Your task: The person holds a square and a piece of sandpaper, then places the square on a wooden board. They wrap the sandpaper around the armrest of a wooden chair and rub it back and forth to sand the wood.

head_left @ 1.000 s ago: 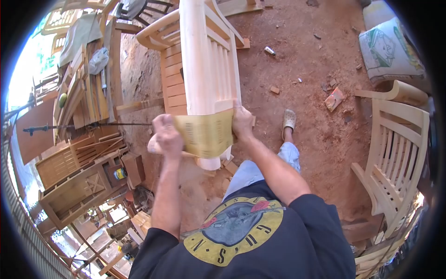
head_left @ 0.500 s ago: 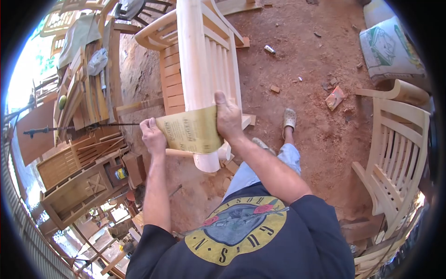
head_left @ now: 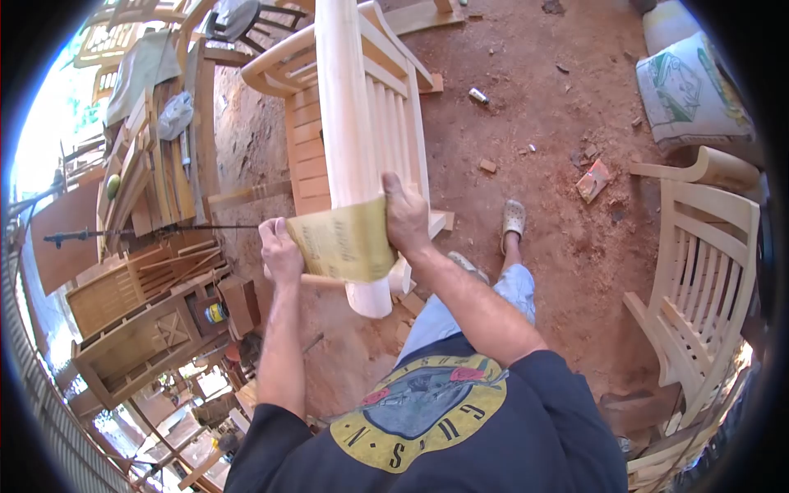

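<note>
Seen from the head camera, a person in a dark T-shirt [head_left: 419,411] draws a tan printed sheet [head_left: 341,242] across the rounded rail [head_left: 347,123] of a pale wooden chair [head_left: 393,123]. The sheet lies between the hands, bent over the rail near its lower end, which juts out below. The left hand [head_left: 282,249] pinches the sheet's left edge, fingers closed; the right hand [head_left: 407,215] grips the opposite edge, beside the chair's slatted side, thumb pointing up the rail. A second slatted chair [head_left: 707,271] stands at far right, below a printed sack [head_left: 694,94], on reddish ground [head_left: 575,271].
</note>
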Tool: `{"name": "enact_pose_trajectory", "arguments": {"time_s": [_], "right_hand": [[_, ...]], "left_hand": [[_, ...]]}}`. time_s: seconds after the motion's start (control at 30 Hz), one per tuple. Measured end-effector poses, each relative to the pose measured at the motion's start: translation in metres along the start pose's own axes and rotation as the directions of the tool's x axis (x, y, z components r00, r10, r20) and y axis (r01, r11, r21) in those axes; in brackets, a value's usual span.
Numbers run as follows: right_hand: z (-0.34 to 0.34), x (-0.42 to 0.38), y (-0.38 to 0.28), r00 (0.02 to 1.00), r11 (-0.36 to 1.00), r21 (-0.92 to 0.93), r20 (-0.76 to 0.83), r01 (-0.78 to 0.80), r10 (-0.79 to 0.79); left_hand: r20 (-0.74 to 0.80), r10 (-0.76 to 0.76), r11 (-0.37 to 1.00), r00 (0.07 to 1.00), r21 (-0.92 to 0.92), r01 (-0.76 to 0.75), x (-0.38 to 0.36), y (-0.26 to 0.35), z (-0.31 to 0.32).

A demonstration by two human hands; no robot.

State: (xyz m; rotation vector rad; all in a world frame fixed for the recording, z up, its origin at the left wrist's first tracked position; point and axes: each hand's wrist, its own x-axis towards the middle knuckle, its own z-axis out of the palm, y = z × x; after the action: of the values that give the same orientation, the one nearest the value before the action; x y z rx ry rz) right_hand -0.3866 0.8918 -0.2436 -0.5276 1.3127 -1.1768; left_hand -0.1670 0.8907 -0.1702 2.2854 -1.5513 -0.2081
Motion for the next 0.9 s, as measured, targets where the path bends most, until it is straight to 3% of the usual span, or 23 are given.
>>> {"name": "enact_pose_trajectory", "arguments": {"time_s": [0.1,0.2,0.23,0.3,0.33,0.37,0.43,0.5,0.53,0.6,0.67,0.7,0.73,0.77,0.83,0.9], "right_hand": [[-0.015,0.021,0.079,0.974,0.985,0.093,-0.161,-0.145,0.158],[-0.017,0.025,0.088,0.960,0.986,-0.040,-0.238,-0.162,0.149],[-0.016,0.028,0.086,0.975,0.992,-0.010,-0.186,-0.123,0.119],[-0.008,0.008,0.007,0.995,0.997,0.039,-0.069,-0.072,0.074],[0.000,0.002,-0.019,1.000,0.992,0.129,-0.029,0.003,0.001],[0.001,0.004,-0.016,0.999,0.995,0.102,-0.038,0.012,-0.008],[0.001,0.015,0.005,0.997,0.998,0.051,-0.073,0.031,-0.027],[-0.010,0.031,0.064,0.984,0.995,0.024,-0.147,-0.095,0.098],[-0.015,0.034,0.092,0.973,0.989,0.009,-0.176,-0.150,0.150],[-0.015,0.029,0.086,0.961,0.978,0.011,-0.181,-0.209,0.207],[-0.010,0.026,0.065,0.963,0.973,0.055,-0.143,-0.223,0.229],[-0.007,0.022,0.037,0.980,0.984,0.084,-0.108,-0.158,0.167],[-0.003,0.012,0.004,0.992,0.988,0.111,-0.065,-0.105,0.112],[0.001,0.007,-0.012,0.998,0.988,0.147,-0.024,-0.049,0.053],[-0.001,0.017,0.004,0.996,0.997,0.010,-0.048,-0.077,0.078],[-0.001,0.032,0.065,0.982,0.977,-0.132,-0.102,-0.170,0.158]], "left_hand": [[-0.053,0.205,0.958,0.977,-0.192,-0.212,-0.026,0.070,0.009],[0.030,0.118,0.964,0.993,-0.243,-0.107,-0.034,0.089,0.008],[0.021,0.068,0.981,0.997,-0.184,-0.063,-0.021,0.077,0.008],[-0.003,-0.058,0.997,0.998,-0.055,0.057,0.003,0.020,0.011],[0.000,-0.048,0.998,0.999,-0.038,0.048,0.003,0.000,0.015],[-0.002,-0.032,0.999,0.999,-0.020,0.032,0.003,-0.017,0.017],[-0.006,0.045,0.998,0.999,-0.052,-0.045,0.006,-0.001,0.017],[-0.028,0.139,0.979,0.990,-0.150,-0.141,-0.016,0.070,0.009],[0.019,0.127,0.977,0.992,-0.176,-0.121,-0.024,0.089,0.005],[0.100,0.106,0.969,0.989,-0.235,-0.080,-0.031,0.113,0.002],[-0.023,0.094,0.990,0.995,-0.102,-0.096,-0.010,0.071,0.011],[-0.079,0.089,0.995,0.993,-0.033,-0.092,0.003,0.036,0.020],[-0.067,0.074,0.997,0.995,0.034,-0.072,0.014,-0.004,0.024],[-0.056,0.067,0.998,0.996,0.015,-0.067,0.011,-0.003,0.021],[-0.029,0.077,0.996,0.997,-0.035,-0.078,0.011,0.006,0.019],[0.001,0.141,0.979,0.990,-0.149,-0.140,-0.009,0.074,0.007]]}}
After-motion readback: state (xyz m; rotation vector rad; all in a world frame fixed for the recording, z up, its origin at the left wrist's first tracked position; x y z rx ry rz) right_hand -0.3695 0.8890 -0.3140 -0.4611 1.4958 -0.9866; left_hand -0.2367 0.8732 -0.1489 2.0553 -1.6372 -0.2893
